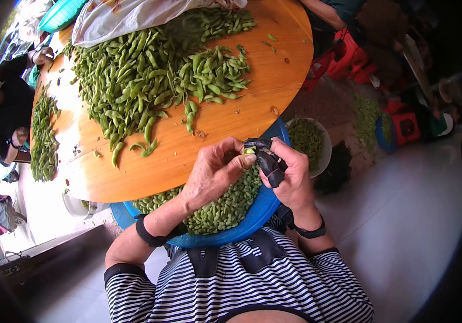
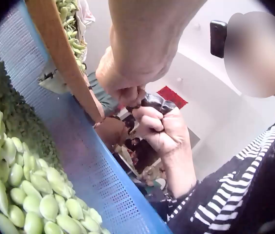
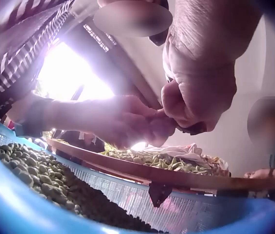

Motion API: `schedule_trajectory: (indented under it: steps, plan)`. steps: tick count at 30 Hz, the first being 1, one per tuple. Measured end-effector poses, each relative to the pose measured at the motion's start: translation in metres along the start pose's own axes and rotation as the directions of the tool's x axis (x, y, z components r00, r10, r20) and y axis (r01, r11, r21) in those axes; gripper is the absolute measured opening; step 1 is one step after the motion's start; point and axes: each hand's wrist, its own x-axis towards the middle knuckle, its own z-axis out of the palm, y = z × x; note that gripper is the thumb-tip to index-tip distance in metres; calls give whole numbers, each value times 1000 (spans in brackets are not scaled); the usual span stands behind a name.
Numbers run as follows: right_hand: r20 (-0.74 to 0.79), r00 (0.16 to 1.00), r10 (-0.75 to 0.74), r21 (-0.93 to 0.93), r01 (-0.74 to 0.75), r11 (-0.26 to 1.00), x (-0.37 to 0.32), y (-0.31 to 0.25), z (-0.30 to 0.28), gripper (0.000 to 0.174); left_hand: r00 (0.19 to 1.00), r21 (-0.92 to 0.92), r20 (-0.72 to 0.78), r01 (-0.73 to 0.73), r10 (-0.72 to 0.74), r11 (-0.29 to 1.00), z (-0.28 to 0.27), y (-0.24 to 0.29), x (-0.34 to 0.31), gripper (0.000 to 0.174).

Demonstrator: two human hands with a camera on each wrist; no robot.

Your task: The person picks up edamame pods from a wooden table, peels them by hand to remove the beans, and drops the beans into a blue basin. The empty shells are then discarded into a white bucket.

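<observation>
At the far left, a person in dark clothes [image 1: 4, 99] sits by the round wooden surface [image 1: 134, 185], hands near a long row of green pods [image 1: 44, 137] along its edge. Next comes a large heap of pods [image 1: 128, 81], partly under a white cloth [image 1: 128, 21], with a few loose pods between it and the near edge. Below that edge stands a blue basket [image 1: 225, 237] of shelled green beans [image 1: 217, 214], its perforated wall showing in both wrist views. Above the basket the left hand [image 1: 212, 172] has its grip closed, thumb and curled fingers pinching a small green pod [image 1: 248, 151], mostly hidden between the two hands. The right hand [image 1: 290, 175], with black coverings [image 1: 269, 167] on its fingers, meets it from the other side; its grip is closed too, curled round the pod's other side. A dark band circles each wrist. Farther right, beyond the basket, a pale bowl [image 1: 323, 153] holds more greens [image 1: 303, 139], with green scraps [image 1: 368, 116] on the floor and red stools [image 1: 349, 56] near them.
</observation>
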Motion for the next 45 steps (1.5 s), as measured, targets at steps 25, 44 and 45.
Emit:
schedule_trajectory:
  steps: [25, 44, 45]
  plan:
    - [-31, 998, 58, -125, -61, 990, -2, -11, -4, 9, 934, -364, 253, 334, -253, 869, -16, -4, 12, 14]
    - [-160, 986, 44, 134, -22, 991, -7, -22, -31, 12, 891, -637, 436, 403, -125, 657, -10, -10, 16, 80]
    - [-163, 986, 40, 141, -17, 990, -7, -22, -31, 12, 885, -666, 456, 412, -97, 622, -10, -11, 16, 83]
